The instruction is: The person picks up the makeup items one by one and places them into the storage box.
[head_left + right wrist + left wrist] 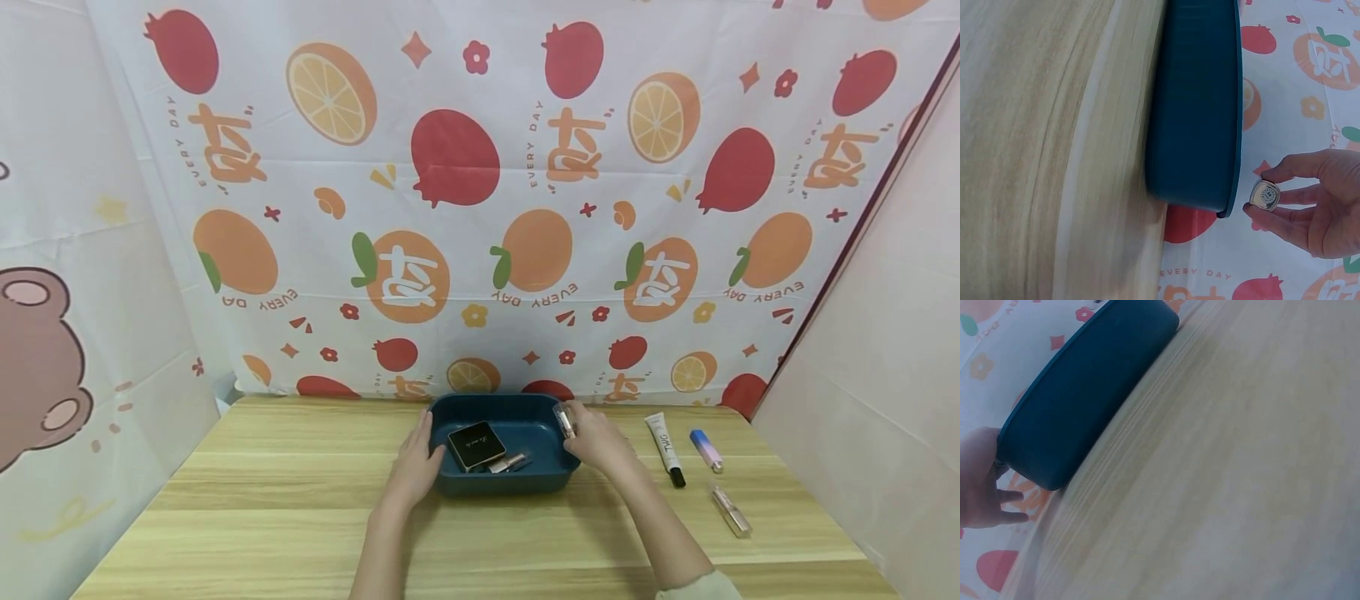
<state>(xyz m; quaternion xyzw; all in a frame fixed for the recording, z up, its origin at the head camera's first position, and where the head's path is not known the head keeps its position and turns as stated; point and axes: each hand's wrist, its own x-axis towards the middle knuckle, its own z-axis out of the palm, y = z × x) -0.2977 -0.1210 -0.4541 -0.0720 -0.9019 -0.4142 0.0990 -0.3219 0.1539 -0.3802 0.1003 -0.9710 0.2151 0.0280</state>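
Observation:
A dark blue rectangular storage bin [510, 483] stands near the table's back edge. My left hand [415, 462] holds its left end, thumb at the rim and fingers along the outside; in the left wrist view some fingers stick out straight past the wall. Over the right rim, my right hand [596, 437] pinches a small lipstick tube [565, 421] between thumb and fingers. The right wrist view shows the lipstick's shiny gold end. Inside the bin, a black square compact [476, 444] leans at the left, with another lipstick tube [510, 463] beside it.
Right of the bin lie a white squeeze tube [663, 446] with a black cap, a blue-to-pink tube [707, 451] and a clear-and-gold lipstick [731, 511]. A fruit-printed curtain [465, 250] hangs right behind the wooden table [285, 500].

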